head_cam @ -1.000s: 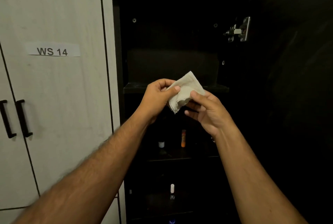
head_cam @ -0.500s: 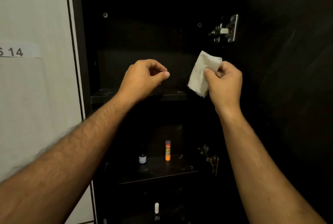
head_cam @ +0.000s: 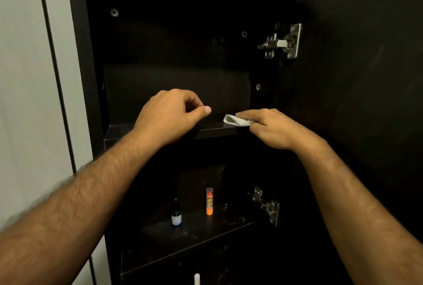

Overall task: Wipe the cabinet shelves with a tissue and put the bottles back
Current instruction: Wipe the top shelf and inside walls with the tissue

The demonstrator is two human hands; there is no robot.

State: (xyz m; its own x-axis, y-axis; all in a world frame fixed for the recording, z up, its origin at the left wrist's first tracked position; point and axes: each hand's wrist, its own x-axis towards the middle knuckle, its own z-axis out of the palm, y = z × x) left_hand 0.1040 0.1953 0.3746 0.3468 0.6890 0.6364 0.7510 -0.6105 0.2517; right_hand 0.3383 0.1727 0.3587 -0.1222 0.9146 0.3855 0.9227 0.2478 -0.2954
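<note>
A dark cabinet stands open in front of me. My right hand grips a crumpled white tissue and presses it onto the right part of the upper shelf. My left hand hovers over the same shelf's front edge, fingers curled, holding nothing. On the middle shelf stand a small dark bottle with a white-and-blue label and an orange tube-shaped bottle. A white bottle cap peeks up from a lower shelf at the bottom edge.
The dark cabinet door hangs open on the right, held by an upper metal hinge and a lower hinge. A pale wardrobe panel fills the left side.
My left hand let go of the tissue and drew apart. My right hand carried the tissue down onto the upper shelf. The view has moved closer to the cabinet.
</note>
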